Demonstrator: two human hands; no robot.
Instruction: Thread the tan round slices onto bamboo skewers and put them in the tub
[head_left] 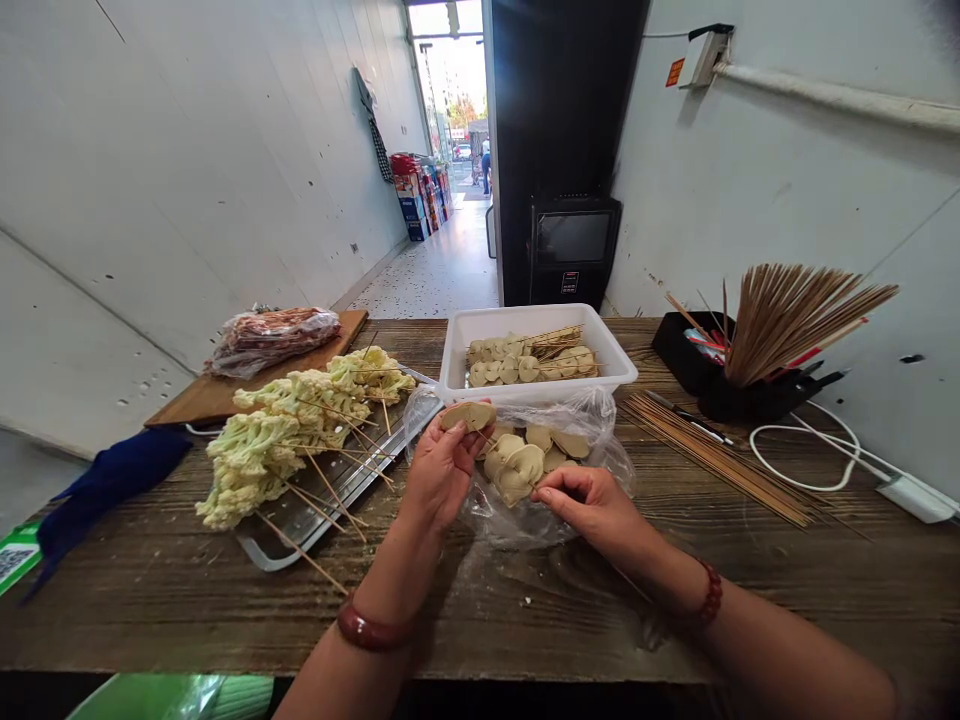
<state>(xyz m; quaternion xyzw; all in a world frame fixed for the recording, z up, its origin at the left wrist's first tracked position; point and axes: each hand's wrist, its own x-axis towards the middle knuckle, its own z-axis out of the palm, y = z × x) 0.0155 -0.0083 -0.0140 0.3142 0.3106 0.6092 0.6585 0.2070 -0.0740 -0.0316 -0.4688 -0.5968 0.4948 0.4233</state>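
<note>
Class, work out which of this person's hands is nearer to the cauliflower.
Left. The left hand is to the right of the cauliflower, apart from it; the right hand is farther right, at the right edge of the beige slices.

The only view looks out from the person's head, facing forward and tilted down across the counter (540, 635), whose near edge runs along the bottom of the frame. The forearms (784, 635) reach in from the lower edge, close to the lens, with the left hand (437, 475) and right hand (596, 508) near the centre. Well beyond, the doorway (457, 100) sits at top centre.
</note>
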